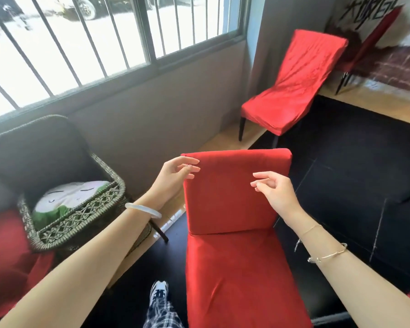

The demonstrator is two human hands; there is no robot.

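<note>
A chair in a smooth red cover stands right in front of me, its backrest toward me. My left hand hovers at the backrest's upper left corner, fingers loosely curled, holding nothing. My right hand hangs in front of the backrest's right side, fingers relaxed and spread, also holding nothing. Whether either hand touches the fabric I cannot tell.
A second chair with a wrinkled red cover stands by the wall ahead. A wicker armchair with a round plush cushion sits at my left under the barred window. Black floor spreads to the right. My shoe shows below.
</note>
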